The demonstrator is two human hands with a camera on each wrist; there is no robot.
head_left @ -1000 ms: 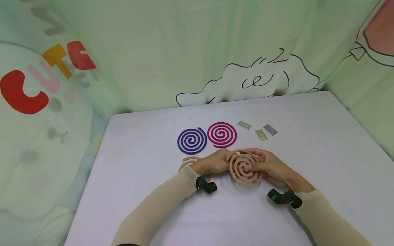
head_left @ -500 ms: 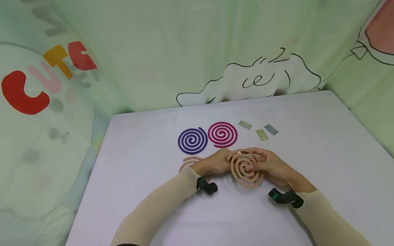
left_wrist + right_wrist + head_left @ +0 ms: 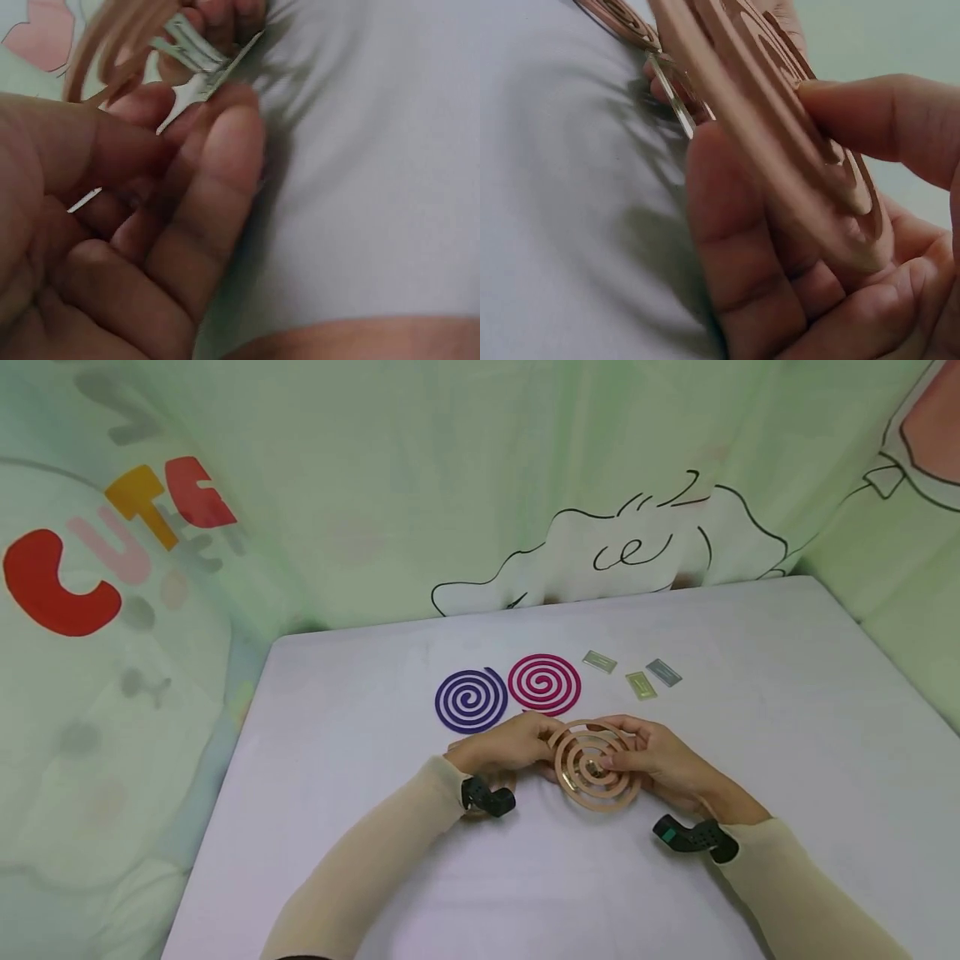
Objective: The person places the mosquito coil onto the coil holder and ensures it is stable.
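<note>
Tan spiral coil (image 3: 754, 154), held above a pale table (image 3: 360, 710)

Coil: tilted, clamped between thumb and fingers of the right hand (image 3: 663, 764), the thumb near its centre. Metal stand (image 3: 673, 97): thin, pinched by the left hand (image 3: 512, 746) just beside the coil; whether the two touched could not be told. On the table lay a second tan coil (image 3: 626, 21), partly hidden in the head view; a purple coil (image 3: 471, 700) beside a magenta coil (image 3: 543, 682); three small metal plates (image 3: 641, 685).
</note>
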